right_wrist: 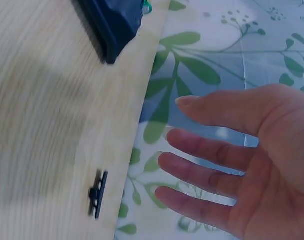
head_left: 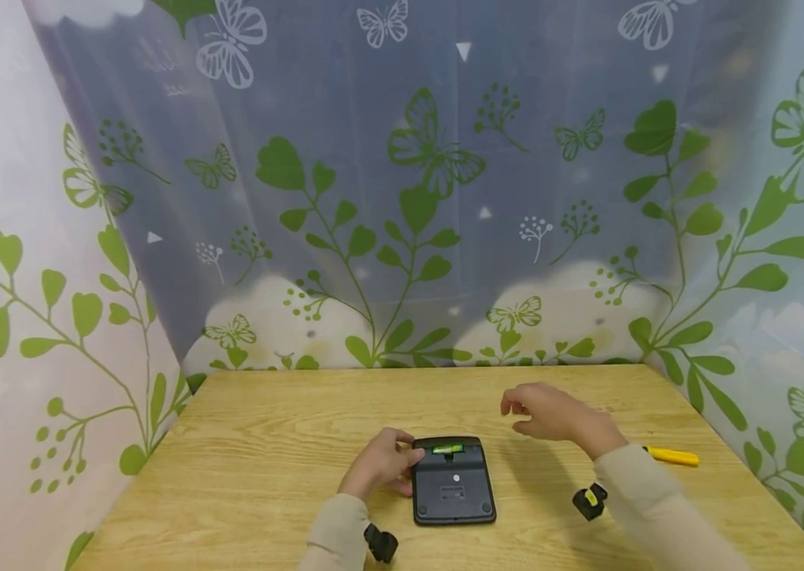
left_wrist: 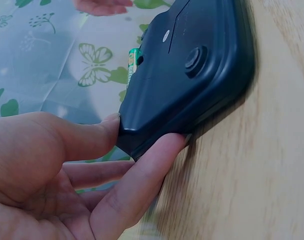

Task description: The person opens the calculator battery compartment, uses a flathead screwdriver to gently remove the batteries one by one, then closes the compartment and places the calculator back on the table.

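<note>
A black calculator (head_left: 453,496) lies back side up on the table, its battery compartment uncovered. One green battery (head_left: 447,450) sits in that compartment near the far edge. My left hand (head_left: 383,461) grips the calculator's left edge; in the left wrist view the thumb (left_wrist: 87,137) is on the back and a finger lies along the side. To the right, my right hand (head_left: 548,411) is held above the table with loosely bent fingers and nothing in them. A small black cover piece (right_wrist: 97,194) lies on the table in the right wrist view, apart from the fingers.
A yellow-handled tool (head_left: 673,456) lies at the right, its other end hidden behind the right sleeve. The wooden table (head_left: 266,420) ends at the back against a curtain (head_left: 345,262) printed with leaves and butterflies. Similar cloth hangs on both sides.
</note>
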`<state>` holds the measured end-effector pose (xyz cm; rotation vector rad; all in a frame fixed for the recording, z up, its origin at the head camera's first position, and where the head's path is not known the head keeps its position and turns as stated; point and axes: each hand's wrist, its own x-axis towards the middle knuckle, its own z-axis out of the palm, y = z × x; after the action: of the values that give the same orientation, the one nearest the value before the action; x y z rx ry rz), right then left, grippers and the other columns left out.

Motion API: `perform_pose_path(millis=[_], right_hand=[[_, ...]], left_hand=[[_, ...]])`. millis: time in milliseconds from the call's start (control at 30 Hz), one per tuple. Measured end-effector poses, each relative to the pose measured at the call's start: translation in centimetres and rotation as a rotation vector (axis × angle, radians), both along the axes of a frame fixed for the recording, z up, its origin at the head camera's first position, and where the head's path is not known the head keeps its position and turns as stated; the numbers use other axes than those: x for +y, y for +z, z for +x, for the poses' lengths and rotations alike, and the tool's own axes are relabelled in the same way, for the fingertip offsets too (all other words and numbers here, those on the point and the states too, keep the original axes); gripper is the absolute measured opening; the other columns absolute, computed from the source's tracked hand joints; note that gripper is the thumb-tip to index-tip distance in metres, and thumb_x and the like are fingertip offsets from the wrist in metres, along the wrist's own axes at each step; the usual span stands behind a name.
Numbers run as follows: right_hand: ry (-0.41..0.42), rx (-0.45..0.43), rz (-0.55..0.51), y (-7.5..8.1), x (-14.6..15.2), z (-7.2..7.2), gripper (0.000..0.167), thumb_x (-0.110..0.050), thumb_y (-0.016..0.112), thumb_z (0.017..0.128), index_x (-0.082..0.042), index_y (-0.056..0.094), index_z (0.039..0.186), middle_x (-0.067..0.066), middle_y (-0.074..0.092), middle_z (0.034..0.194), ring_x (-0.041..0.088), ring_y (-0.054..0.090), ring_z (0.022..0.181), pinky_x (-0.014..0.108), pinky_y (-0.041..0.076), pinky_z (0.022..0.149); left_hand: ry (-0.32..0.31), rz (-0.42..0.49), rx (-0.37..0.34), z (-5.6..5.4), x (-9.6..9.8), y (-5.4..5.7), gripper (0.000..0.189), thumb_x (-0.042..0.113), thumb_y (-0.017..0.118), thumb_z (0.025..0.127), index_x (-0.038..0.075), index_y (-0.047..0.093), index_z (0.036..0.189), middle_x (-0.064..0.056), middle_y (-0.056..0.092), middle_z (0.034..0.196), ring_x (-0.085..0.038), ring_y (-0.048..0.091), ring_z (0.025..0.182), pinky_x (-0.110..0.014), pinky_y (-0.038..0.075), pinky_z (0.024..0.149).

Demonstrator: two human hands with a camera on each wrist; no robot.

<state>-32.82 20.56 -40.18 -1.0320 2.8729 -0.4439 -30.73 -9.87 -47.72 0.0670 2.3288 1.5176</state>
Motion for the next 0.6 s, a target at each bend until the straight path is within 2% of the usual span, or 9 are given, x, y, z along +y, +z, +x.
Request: perform_pose_path(millis=[200, 600], right_hand=[[0.037, 0.006, 0.001, -0.3, -1.7, 0.2, 0.015, -0.007, 0.075, 0.093, -0.012, 0.069, 0.106, 0.009, 0.068, 0.107, 0.028, 0.066, 0.095, 0.038, 0.059, 0.078], [0.075, 0.007, 0.059, -1.6, -4.7, 0.6, 0.015, -0.008, 0.076, 0.093, -0.009, 0.070, 0.106, 0.009, 0.068, 0.103, 0.025, 0.065, 0.090, 0.036, 0.058, 0.073]], left_hand=[[-0.007, 0.006, 0.014, -0.1, 0.0, 0.2, 0.051, 0.015, 0.065, 0.103, -0.006, 0.049, 0.147, -0.017, 0.068, 0.104, -0.022, 0.072, 0.083, -0.036, 0.067, 0.061], [-0.004, -0.016, 0.016, 0.1, 0.0, 0.0, 0.048, 0.014, 0.066, 0.102, -0.006, 0.052, 0.143, -0.016, 0.068, 0.101, -0.021, 0.072, 0.080, -0.034, 0.066, 0.059]])
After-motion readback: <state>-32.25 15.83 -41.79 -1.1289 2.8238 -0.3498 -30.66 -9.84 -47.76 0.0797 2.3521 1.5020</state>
